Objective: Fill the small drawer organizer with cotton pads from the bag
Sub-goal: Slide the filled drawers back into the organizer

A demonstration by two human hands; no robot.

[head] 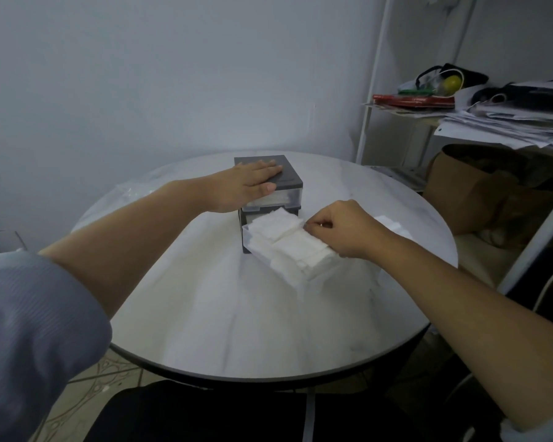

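Observation:
A small grey drawer organizer [286,173] stands near the far middle of the round white table [224,317]. My left hand [246,186] lies flat on its top, fingers straight, thumb against the clear upper drawer. The lower drawer [246,237] is pulled out toward me and heaped with white cotton pads [288,244]. My right hand [342,228] rests at the drawer's right side with fingers curled, pinching the edge of the pads. A clear plastic bag [131,193] lies on the table's far left. A few loose pads [393,226] show behind my right wrist.
A white metal shelf [406,114] at the right carries papers, a red book and black items. A brown paper bag [479,186] stands beside the table under the shelf. A dark chair seat [205,413] sits below the table's near edge.

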